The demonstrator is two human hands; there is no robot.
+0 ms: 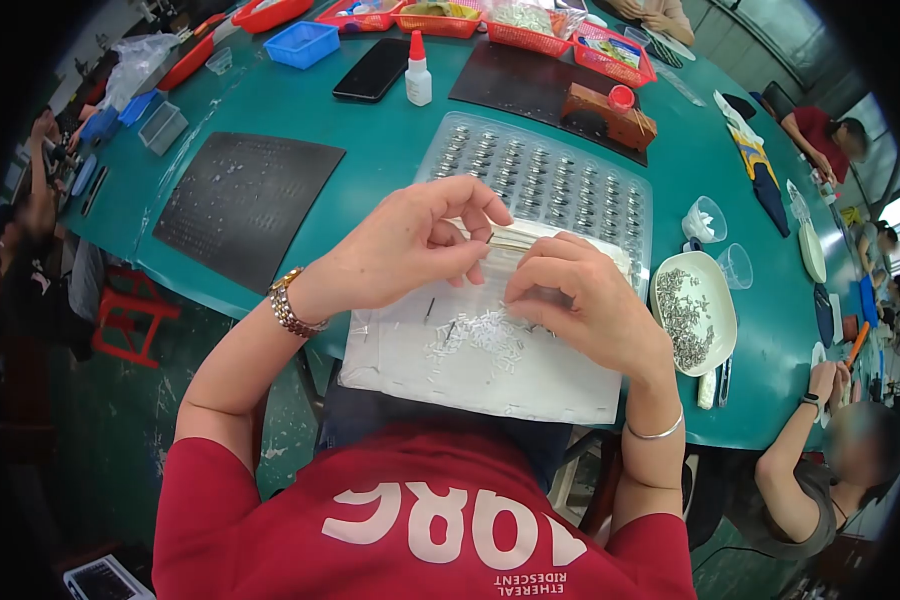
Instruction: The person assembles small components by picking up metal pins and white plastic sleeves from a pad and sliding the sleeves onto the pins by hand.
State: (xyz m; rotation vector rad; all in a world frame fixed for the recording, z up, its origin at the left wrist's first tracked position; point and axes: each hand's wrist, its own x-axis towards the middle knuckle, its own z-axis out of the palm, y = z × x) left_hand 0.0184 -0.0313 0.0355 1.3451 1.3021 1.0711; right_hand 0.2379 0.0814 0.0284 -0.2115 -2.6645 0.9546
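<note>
My left hand (415,245) hovers over the white cloth-covered board (390,365), thumb and fingers curled toward each other in a pinch. A tiny dark bit shows at its fingertips, too small to name. Closed fingers of my right hand (590,300) point down at the right side of a pile of small white tube-like pieces (485,340); what they hold, if anything, is hidden. Two thin dark pieces lie left of the pile, one being a short dark rod (430,308). Behind my hands, a clear plastic tray (450,125) holds rows of small metallic parts.
A cream dish (727,330) of small metal pieces stands at right, near clear cups (735,266). Black mats (240,205), a phone (373,70), a red-capped bottle (418,85), a brown block (610,118) and red baskets (530,35) lie beyond. Other people sit around the table.
</note>
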